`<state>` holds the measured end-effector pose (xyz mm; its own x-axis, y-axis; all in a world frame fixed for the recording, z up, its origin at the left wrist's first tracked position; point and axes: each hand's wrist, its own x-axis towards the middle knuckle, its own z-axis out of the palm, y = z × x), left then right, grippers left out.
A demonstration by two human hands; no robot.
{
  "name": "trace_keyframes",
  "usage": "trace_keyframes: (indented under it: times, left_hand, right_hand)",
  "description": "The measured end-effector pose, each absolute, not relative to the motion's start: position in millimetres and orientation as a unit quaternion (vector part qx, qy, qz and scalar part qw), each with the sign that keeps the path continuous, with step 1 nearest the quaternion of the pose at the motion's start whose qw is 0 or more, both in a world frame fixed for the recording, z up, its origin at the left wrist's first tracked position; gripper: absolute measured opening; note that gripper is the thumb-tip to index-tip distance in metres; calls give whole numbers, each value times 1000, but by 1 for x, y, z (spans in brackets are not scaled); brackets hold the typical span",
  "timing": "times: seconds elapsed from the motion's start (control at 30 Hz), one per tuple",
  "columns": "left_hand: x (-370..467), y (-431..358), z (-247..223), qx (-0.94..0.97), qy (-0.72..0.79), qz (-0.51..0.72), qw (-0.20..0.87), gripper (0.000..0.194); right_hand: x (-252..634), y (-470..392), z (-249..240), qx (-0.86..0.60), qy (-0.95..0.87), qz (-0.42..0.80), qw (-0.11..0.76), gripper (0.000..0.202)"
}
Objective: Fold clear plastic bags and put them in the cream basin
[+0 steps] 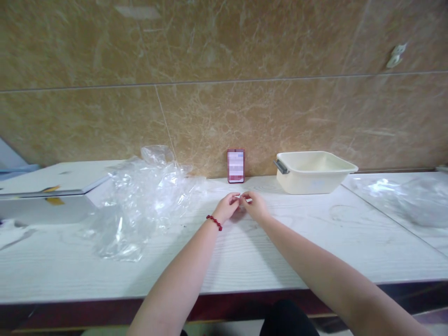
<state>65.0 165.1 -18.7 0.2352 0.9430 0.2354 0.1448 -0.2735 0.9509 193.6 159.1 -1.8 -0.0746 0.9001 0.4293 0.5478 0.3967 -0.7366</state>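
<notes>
My left hand (227, 208) and my right hand (255, 206) meet at the fingertips over the middle of the white wood-grain table. Both have their fingers curled in a pinch. Whatever they may hold is too small or hidden to make out. A bracelet of dark red beads (214, 222) circles my left wrist. Just beyond the hands, a phone (236, 166) with a red edge stands upright against the wall, its screen lit and blurred.
Crumpled clear plastic bags (147, 200) lie to the left, beside a white box (52, 179) with bits of yellow tape. On the right stands a cream plastic basin (311, 182) with a grey handle. More clear plastic (420, 200) lies at far right. Behind is a brown marbled wall (210, 121).
</notes>
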Motion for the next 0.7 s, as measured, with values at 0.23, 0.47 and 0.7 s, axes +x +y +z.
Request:
trace_keyframes:
  times: [0.23,0.47,0.7]
  left_hand:
    - [40,160,2,756,526,367,127,33]
    - [-16,160,19,628,694,340,-95,44]
    - [-53,158,9,409,840,335,-123,46]
  right_hand:
    - [203,164,-3,-516,-713,218,422,20]
    - [209,169,-6,-551,-655,272,440,27]
    - [209,173,-12,-537,-648,306,445,28]
